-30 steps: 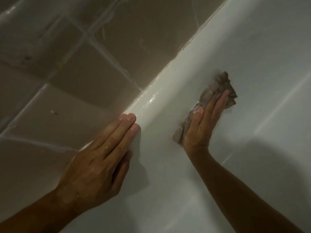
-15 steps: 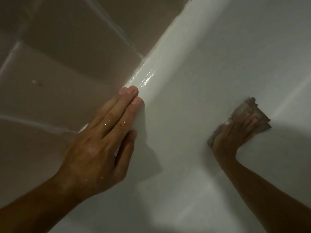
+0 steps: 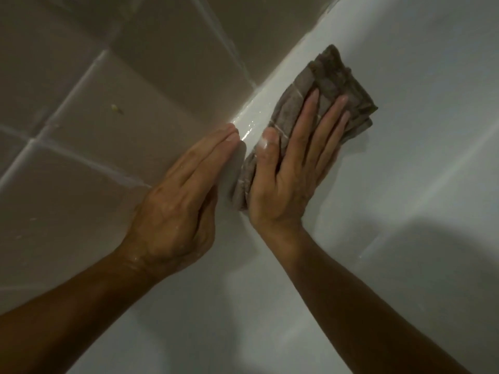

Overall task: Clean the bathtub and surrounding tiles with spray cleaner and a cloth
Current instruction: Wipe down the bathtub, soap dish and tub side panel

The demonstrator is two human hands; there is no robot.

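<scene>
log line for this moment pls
step: wiping tub rim | right hand flat, pressing cloth on rim | left hand flat, braced on rim by tiles

Single head view, no second view to share scene with. Camera above and behind both hands, facing forward and down, tilted, so tub rim runs diagonally. Close range: left hand and right hand fill centre, forearms enter from bottom corners. Tiles left of hands, tub wall right of them.
</scene>
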